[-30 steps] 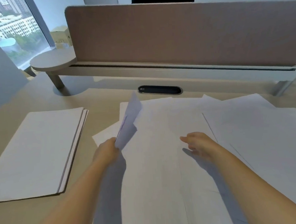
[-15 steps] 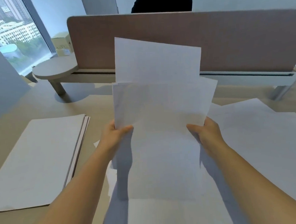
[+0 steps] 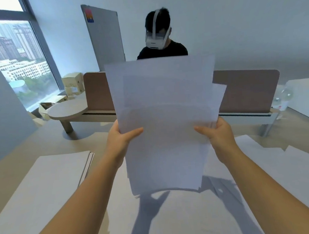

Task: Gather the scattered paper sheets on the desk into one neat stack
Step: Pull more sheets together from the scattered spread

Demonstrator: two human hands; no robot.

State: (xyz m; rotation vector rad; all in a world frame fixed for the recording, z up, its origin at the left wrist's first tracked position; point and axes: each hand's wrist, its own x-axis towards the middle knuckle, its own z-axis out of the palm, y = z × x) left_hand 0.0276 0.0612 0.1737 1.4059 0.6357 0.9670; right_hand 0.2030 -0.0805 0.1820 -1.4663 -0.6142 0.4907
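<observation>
Since a second ago the loose sheets have come up off the table: then the left hand was only lifting the corner of one, and now a small bundle of sheets [image 3: 165, 119] stands upright in the air in front of the camera, higher than half a second back. The left hand [image 3: 119, 137] pinches the bundle's left edge, thumb across the front face; the right hand [image 3: 217, 133] pinches the right edge the same way. The bundle is not yet squared (one sheet juts out at the upper right and the bottom edges step unevenly), so the step in hand looks like jogging the edges level before laying it down.

From the left: a neat stack [image 3: 40, 192] already lies flat on the table [image 3: 15, 154], near the left forearm, and seems the likely home for the bundle. Beneath the raised sheets more paper [image 3: 174, 215] lies spread, and scattered sheets [image 3: 272, 162] overlap out to the right, so much gathering is left.

Beyond, a round shelf [image 3: 67, 109], a divider screen [image 3: 248, 89] and a person wearing a headset [image 3: 159, 38] sit well clear of the work. Nothing blocks the path left; the risk I judge is a sheet slipping from such a light pinch.
</observation>
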